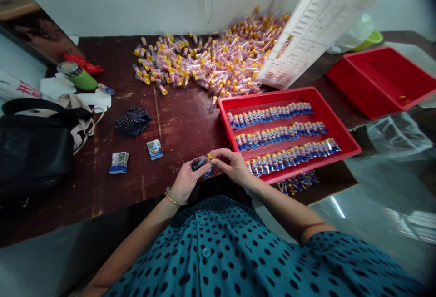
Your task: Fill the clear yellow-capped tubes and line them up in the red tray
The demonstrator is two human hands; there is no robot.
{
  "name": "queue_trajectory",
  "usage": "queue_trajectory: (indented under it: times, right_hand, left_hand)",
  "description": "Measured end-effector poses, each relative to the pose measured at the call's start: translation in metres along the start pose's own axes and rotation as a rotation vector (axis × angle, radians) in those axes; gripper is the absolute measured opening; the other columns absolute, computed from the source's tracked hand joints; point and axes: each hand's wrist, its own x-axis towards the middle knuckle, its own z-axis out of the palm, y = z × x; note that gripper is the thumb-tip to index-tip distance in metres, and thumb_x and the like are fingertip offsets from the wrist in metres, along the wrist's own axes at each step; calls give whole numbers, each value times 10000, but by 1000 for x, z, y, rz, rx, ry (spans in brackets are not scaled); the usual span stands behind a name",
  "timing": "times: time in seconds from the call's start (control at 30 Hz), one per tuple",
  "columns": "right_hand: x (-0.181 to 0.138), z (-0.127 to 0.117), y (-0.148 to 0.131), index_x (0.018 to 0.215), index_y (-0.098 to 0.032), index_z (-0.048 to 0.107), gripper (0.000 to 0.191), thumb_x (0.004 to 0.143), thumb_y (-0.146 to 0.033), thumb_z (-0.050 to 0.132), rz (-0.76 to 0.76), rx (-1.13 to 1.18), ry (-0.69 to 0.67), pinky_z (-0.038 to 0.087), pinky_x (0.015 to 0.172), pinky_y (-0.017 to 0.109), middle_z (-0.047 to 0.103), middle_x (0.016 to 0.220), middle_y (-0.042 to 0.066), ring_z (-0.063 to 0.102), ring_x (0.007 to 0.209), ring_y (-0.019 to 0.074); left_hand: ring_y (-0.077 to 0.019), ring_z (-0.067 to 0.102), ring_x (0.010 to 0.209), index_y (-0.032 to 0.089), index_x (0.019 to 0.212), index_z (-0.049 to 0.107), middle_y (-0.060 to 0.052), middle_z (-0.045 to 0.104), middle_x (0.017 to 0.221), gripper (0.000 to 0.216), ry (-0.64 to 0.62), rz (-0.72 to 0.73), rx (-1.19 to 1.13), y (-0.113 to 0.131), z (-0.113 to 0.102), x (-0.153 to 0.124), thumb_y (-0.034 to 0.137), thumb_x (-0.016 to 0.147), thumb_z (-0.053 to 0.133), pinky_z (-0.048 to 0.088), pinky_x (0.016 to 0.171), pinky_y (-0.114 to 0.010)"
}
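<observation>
At the table's front edge, my left hand [185, 181] is closed round a small clear tube [199, 163] with blue on it. The fingers of my right hand [235, 165] pinch its yellow cap [210, 156]; the fingers hide part of the tube. Just right of my hands, a red tray [282, 131] holds three rows of small tubes with blue labels and yellow caps. Left of my hands lie two small stacks of printed blue-and-white labels [155, 149]. Behind, a large heap of clear tubes with yellow caps [235, 58] spreads along the wall.
A white plastic basket [296, 38] stands tilted behind the tray. Further right sits a red bin [384, 81]. A cardboard box [334, 181] with more tubes is below the tray. At left are a black bag [34, 147], a green flask [77, 76] and a dark dotted cloth [132, 121].
</observation>
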Motion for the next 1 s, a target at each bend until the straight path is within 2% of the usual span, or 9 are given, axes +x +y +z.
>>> queue_trajectory:
  times: [0.17, 0.3, 0.43, 0.53, 0.67, 0.73, 0.8, 0.93, 1.0]
  right_hand:
    - [3, -6, -7, 962, -208, 692, 204, 868, -387, 660, -8, 62, -26, 492, 909, 321, 708, 1016, 51, 649, 957, 183]
    - [38, -54, -2, 1114, -207, 590, 271, 913, -387, 573, -8, 101, 77, 518, 817, 292, 680, 994, 49, 651, 896, 161]
    - [95, -124, 22, 1275, -139, 450, 355, 952, -286, 441, 175, -465, 254, 495, 686, 255, 658, 889, 43, 629, 762, 139]
    - [126, -143, 38, 1235, -103, 508, 367, 906, -262, 547, 248, -681, 229, 470, 665, 259, 658, 783, 29, 615, 695, 151]
    - [162, -124, 30, 1179, -126, 577, 314, 911, -289, 571, 177, -835, 204, 464, 808, 302, 690, 997, 113, 632, 905, 199]
    - [189, -106, 18, 1136, -146, 613, 268, 955, -311, 505, 134, -923, 176, 427, 931, 337, 666, 1128, 140, 588, 1085, 226]
    - [221, -84, 7, 1091, -137, 647, 258, 955, -314, 517, 135, -1003, 109, 389, 1005, 381, 669, 1130, 157, 550, 1175, 259]
    - [273, -32, -1, 1133, -92, 631, 292, 926, -296, 601, 252, -1110, -59, 485, 941, 436, 646, 1140, 152, 610, 1081, 255]
    - [282, -12, -2, 1218, -131, 581, 345, 940, -334, 590, 273, -1122, -135, 537, 883, 431, 605, 1208, 111, 624, 1040, 220]
  left_hand:
    - [-171, 654, 824, 171, 947, 759, -46, 749, 924, 311, 9, 0, 8, -1, 4, 4, 331, 688, 820, 517, 785, -271]
    - [-154, 628, 704, 165, 1114, 697, -73, 723, 935, 433, -14, -49, -42, 4, 6, 9, 388, 749, 767, 519, 637, -266]
    - [-164, 624, 711, 151, 1081, 686, -67, 692, 872, 438, 1, -82, -112, 6, 2, 14, 403, 734, 775, 516, 606, -261]
    - [-162, 616, 693, 150, 1027, 699, -52, 677, 813, 424, -2, -111, -121, 5, -4, 15, 411, 707, 795, 511, 590, -256]
    - [-165, 626, 695, 150, 993, 712, -56, 683, 805, 430, 53, -140, -158, 3, -16, 13, 442, 690, 801, 518, 600, -260]
    - [-171, 637, 704, 145, 901, 718, -59, 686, 792, 394, 94, -151, -188, 2, -21, 14, 461, 681, 800, 526, 606, -264]
    - [-179, 645, 695, 140, 810, 705, -59, 684, 766, 370, 97, -154, -182, 1, -26, 17, 471, 676, 799, 523, 572, -262]
    - [-191, 651, 624, 120, 825, 708, -62, 682, 700, 399, 80, -117, -82, 0, -35, 21, 466, 658, 815, 459, 440, -233]
    - [-193, 668, 650, 115, 888, 716, -76, 708, 740, 422, 134, -89, -91, 2, -43, 20, 442, 647, 832, 496, 477, -242]
